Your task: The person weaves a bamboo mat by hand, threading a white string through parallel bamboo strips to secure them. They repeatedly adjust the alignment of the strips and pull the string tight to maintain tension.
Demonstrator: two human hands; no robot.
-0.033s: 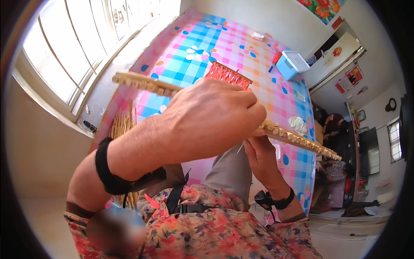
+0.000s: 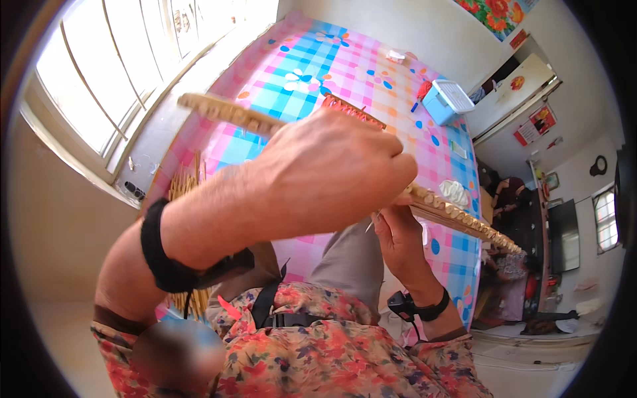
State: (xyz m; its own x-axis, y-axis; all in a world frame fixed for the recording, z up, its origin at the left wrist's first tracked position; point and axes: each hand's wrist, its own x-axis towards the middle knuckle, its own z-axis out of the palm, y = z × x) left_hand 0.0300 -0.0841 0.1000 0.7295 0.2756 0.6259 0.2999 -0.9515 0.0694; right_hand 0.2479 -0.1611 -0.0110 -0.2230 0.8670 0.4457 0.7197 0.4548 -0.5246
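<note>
One pale wooden-stick strip (image 2: pixel 468 217), held above the checked sheet (image 2: pixel 358 60), extending past its right edge; left hand (image 2: pixel 338 162) clenched around the strip's middle, right hand (image 2: pixel 401 239) just beneath, grip not discernible. Sticks (image 2: pixel 184 184), at the sheet's left edge; blue box (image 2: pixel 439 109), near its far right corner.

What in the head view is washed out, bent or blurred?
Head view: glare whitens the window; head view: fisheye curves the window's frame and blackens the corners; head view: the stick row looks softer at its left end than its right; head view: a round blurred patch covers part of the shirt.
</note>
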